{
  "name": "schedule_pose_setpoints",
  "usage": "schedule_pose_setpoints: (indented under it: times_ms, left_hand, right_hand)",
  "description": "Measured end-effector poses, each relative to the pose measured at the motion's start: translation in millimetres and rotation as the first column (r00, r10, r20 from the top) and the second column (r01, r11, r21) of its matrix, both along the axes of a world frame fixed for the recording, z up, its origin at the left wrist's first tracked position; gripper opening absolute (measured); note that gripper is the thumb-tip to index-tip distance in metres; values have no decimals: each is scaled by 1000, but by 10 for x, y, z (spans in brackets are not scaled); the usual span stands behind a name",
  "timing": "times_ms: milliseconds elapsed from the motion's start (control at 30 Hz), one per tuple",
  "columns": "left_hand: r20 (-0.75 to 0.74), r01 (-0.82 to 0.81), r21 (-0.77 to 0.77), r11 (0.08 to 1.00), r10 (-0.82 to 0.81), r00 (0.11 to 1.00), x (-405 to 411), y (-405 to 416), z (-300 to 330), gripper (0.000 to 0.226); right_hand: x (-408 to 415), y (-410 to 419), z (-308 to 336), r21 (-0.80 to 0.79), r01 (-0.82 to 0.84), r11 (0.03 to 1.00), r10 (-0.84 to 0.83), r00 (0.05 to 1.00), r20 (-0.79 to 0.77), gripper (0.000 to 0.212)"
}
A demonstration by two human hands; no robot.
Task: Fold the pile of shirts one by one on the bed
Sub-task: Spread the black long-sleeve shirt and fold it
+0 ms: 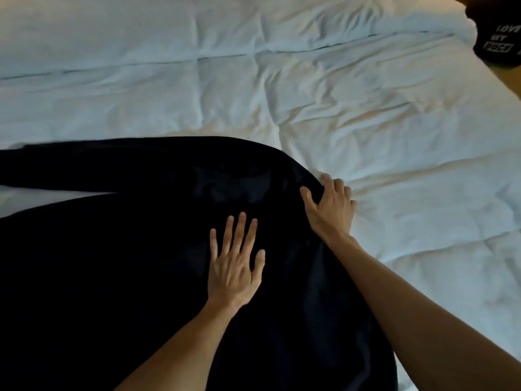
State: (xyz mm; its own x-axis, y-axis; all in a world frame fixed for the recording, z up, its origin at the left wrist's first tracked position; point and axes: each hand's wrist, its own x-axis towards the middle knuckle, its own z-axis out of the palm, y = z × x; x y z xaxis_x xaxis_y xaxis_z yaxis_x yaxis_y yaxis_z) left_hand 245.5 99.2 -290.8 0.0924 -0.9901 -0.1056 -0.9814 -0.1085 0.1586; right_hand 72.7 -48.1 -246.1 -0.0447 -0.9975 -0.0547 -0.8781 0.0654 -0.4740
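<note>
A rumpled white duvet [324, 88] covers the bed. Our left hand [235, 266] presses flat, fingers spread, on a dark shirt [127, 249] laid out before us; our right hand [331, 206] grips its right edge. This fold looks barely begun, and more dark garments [496, 38] wait far right.

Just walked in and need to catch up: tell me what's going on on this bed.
A person is folding a dark shirt spread on the white duvet. The left hand lies flat on the middle of the shirt with fingers straight, pressing it down. The right hand grips the shirt's right edge, thumb on top of the cloth. Another dark garment with white lettering sits at the far right corner.
</note>
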Motion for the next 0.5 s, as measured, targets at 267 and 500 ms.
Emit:
schedule_pose_setpoints:
  times_ms: [267,500]
  left_hand:
    - [42,-2,-1,1000,2,999,-19,-20,-79,63]
    - [-5,-2,-5,1000,2,1000,-12,-21,-87,63]
  right_hand:
    - [50,-578,-34,-24,-33,999,34,998,50,24]
    - [473,-271,-64,-223,8,975,-20,998,-52,40]
